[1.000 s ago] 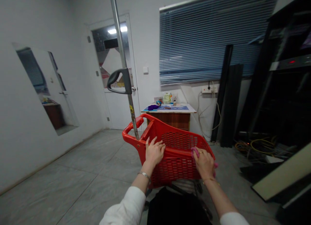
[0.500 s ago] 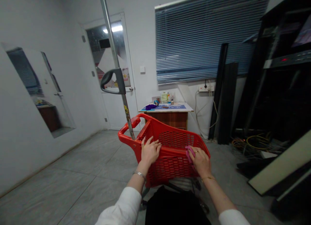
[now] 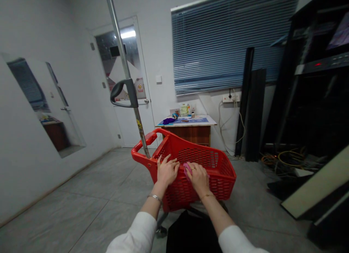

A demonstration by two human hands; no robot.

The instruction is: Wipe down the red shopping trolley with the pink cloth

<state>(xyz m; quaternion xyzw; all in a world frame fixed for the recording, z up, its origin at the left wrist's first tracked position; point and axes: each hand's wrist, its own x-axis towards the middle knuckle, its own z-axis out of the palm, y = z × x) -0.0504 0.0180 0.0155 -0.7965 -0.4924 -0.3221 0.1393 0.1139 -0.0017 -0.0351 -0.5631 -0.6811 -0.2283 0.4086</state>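
A red plastic basket cart stands in front of me on the tiled floor. Its metal pole with a grey handle rises at the left. My left hand rests on the near rim, fingers curled over the edge. My right hand presses a small pink cloth against the same rim, just right of my left hand. White sleeves cover both forearms.
A wooden desk with bottles and a purple item stands under the blue blinds. A white door is behind the pole. Black panels, cables and dark equipment fill the right side. A white board leans at the lower right.
My right hand has slid the pink cloth leftward along the near rim, from the right corner to just beside my left hand. My left hand stays put on the rim.
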